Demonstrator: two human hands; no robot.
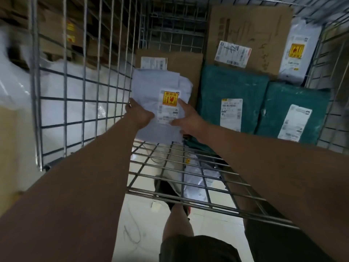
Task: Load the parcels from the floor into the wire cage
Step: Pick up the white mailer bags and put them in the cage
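- Nearest, under the wire cage's [75, 91] flat mesh, a pale bag [196, 174] lies on the floor [141, 214] (more to load, I'd guess).
- Left hand [139, 114] and right hand [188, 120] both grip the grey parcel [151, 86], inside by the left wall.
- Beyond it stands a cardboard box [181, 61]; next, lean it there and let go.
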